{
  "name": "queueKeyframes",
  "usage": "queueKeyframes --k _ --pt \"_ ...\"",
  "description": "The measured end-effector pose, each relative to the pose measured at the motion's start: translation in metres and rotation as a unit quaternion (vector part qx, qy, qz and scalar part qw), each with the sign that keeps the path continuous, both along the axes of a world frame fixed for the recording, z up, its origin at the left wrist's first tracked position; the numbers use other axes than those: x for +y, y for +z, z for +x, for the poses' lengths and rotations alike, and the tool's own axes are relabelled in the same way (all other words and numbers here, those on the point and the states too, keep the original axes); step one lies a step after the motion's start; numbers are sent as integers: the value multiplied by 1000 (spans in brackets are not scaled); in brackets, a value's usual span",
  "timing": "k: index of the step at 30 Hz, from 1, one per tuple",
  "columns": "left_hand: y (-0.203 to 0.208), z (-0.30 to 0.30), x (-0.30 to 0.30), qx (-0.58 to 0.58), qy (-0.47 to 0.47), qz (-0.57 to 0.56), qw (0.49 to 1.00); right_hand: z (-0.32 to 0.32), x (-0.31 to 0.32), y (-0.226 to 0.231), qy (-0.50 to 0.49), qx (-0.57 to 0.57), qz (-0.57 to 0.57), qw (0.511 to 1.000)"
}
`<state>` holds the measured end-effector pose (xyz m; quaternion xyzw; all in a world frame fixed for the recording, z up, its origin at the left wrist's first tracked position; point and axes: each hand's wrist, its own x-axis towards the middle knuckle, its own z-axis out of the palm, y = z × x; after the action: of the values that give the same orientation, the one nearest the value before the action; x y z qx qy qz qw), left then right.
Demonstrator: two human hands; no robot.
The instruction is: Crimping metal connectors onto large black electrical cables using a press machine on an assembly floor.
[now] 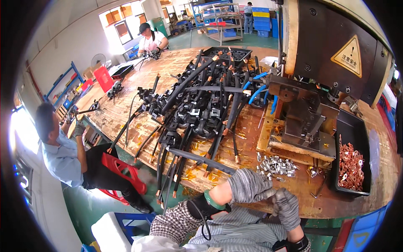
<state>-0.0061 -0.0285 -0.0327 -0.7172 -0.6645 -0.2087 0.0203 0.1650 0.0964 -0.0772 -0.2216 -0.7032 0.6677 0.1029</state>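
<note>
My left hand, in a grey knitted glove, reaches over the near table edge with its fingers curled. Close against its fingertips is my right hand, gloved alike and also closed. Whatever may be between the fingers is hidden. A thick black cable runs from the pile to the back of my left hand; whether the two touch I cannot tell. Just beyond my hands lies a heap of silvery metal terminals. A big pile of black cables with clamp-like fittings and bare copper ends covers the table's middle.
A dark press machine with a yellow warning sign stands at the right. Beside it, a black bin holds copper lugs. A hex key lies near the front edge. Co-workers are at the left and far side; a red stool stands left.
</note>
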Motion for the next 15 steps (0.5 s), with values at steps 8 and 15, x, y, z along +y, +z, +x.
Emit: queueKeyframes --k 8,15 --pt "25 -6 -5 -35 -21 -44 998 -29 15 27 13 12 594 805" --pt "11 -3 11 -24 -31 -4 999 -35 14 2 4 -35 525 851"
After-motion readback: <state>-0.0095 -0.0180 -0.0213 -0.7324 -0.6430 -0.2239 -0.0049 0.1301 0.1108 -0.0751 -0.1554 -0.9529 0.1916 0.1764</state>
